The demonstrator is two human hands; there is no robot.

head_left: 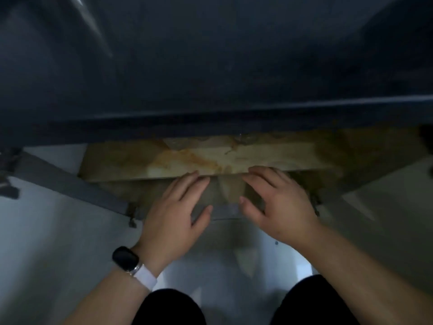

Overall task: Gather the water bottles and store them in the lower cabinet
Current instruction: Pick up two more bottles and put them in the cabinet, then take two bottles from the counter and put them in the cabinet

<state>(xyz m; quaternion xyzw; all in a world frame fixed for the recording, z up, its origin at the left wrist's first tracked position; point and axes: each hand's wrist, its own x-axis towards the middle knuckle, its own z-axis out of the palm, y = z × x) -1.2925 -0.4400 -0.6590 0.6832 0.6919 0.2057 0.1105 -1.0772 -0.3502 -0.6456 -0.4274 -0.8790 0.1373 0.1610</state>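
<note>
I look straight down at the open lower cabinet (164,160), whose floor is a tan, stained marbled panel under a dark countertop edge. My left hand (175,212), with a black watch on a white strap, hovers palm down over the cabinet's front edge, fingers relaxed and holding nothing. My right hand (276,207) hovers beside it, fingers loosely spread, also holding nothing. No water bottle shows in this view.
The dark countertop (210,66) fills the upper half of the view. The left cabinet door (58,179) stands swung open, and the right door (386,184) is open too. Pale floor (222,266) lies below, with my dark-clad knees at the bottom.
</note>
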